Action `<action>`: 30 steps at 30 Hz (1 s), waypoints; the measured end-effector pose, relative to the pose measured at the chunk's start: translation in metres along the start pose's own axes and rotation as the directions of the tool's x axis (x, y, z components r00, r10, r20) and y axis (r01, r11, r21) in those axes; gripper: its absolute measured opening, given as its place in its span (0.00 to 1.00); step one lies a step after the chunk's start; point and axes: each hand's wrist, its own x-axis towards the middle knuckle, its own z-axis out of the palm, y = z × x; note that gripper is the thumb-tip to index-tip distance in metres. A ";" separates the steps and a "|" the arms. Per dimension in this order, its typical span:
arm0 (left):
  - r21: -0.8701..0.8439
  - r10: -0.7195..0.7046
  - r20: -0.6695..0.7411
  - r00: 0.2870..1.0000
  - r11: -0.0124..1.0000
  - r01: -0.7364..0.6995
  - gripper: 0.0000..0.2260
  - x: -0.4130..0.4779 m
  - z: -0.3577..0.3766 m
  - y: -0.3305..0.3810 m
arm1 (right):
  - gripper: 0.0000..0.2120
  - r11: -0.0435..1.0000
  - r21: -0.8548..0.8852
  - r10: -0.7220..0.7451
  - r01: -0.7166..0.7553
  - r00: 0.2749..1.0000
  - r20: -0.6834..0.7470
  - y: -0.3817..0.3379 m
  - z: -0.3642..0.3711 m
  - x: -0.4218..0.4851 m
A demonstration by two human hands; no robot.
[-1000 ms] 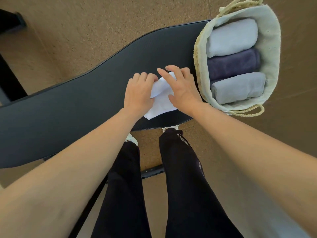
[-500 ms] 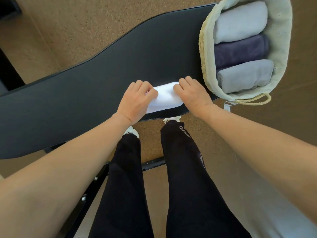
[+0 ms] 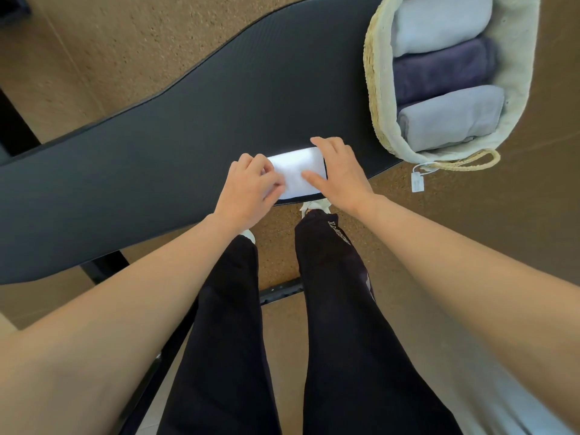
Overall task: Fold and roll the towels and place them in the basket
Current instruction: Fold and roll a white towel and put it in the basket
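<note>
A small white towel [image 3: 296,172], folded into a narrow strip, lies at the near edge of the black table [image 3: 163,146]. My left hand [image 3: 248,193] grips its left end with curled fingers. My right hand [image 3: 340,174] holds the right end, thumb on top and fingers curled over the far edge. The woven basket [image 3: 375,89] with a cream liner stands at the table's right end, holding three rolled towels: a light grey one [image 3: 439,23], a dark purple one [image 3: 442,69] and a grey one [image 3: 452,116].
A paper tag [image 3: 417,182] dangles from the basket's near handle [image 3: 470,163]. Cork-coloured floor surrounds the table. My legs in black trousers [image 3: 332,309] stand right against the table's near edge, above a black frame bar [image 3: 279,291].
Both hands have drawn the white towel toward the near edge and folded it narrower. The right hand now grips its right end with the thumb on top. The view has tilted down.
</note>
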 end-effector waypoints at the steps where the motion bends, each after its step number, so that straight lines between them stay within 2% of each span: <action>1: -0.010 -0.021 0.004 1.000 1.000 0.021 0.04 0.002 0.000 -0.001 | 0.31 1.000 0.018 0.015 -0.016 1.000 0.026 0.000 0.003 0.002; 3: -0.026 -0.152 0.026 0.988 0.988 0.153 0.15 0.006 -0.001 0.000 | 0.32 0.998 0.053 0.034 -0.038 0.997 0.072 0.000 0.008 0.005; 6: 0.038 -0.371 0.125 0.920 0.929 0.369 0.30 0.009 -0.004 0.000 | 0.29 0.998 0.054 0.036 -0.045 0.988 0.148 0.001 0.005 0.005; 8: 0.022 -0.419 0.260 0.870 0.903 0.428 0.31 0.008 -0.006 0.000 | 0.26 0.999 0.039 0.022 -0.030 0.980 0.197 0.001 0.002 0.002; 10: 0.003 -0.414 0.306 0.858 0.901 0.434 0.29 0.007 -0.008 0.002 | 0.23 0.993 0.107 0.022 -0.047 0.974 0.227 -0.001 -0.003 -0.005; 12: -0.072 -0.414 0.302 0.859 0.888 0.453 0.26 0.009 -0.012 0.007 | 0.23 0.967 0.242 0.021 -0.076 0.975 0.221 -0.001 -0.010 -0.014; 15: -0.283 -0.420 0.358 0.834 0.802 0.526 0.25 0.017 -0.026 0.023 | 0.21 0.878 0.468 0.038 -0.104 0.988 0.148 0.004 -0.032 -0.034; 19: -0.492 -0.303 0.314 0.900 0.759 0.427 0.26 0.044 -0.058 0.059 | 0.20 0.745 0.662 0.124 -0.087 0.992 -0.009 0.022 -0.077 -0.057; 22: -0.609 -0.198 0.278 0.940 0.720 0.332 0.26 0.078 -0.081 0.096 | 0.22 0.672 0.739 0.218 -0.048 0.967 -0.136 0.045 -0.114 -0.064; 26: -0.600 -0.119 0.219 0.968 0.766 0.230 0.26 0.131 -0.091 0.140 | 0.25 0.603 0.797 0.327 0.009 0.909 -0.257 0.075 -0.160 -0.051; 30: -0.476 -0.133 0.160 0.978 0.858 0.195 0.28 0.186 -0.091 0.167 | 0.20 0.667 0.744 0.368 0.052 0.844 -0.389 0.100 -0.196 -0.011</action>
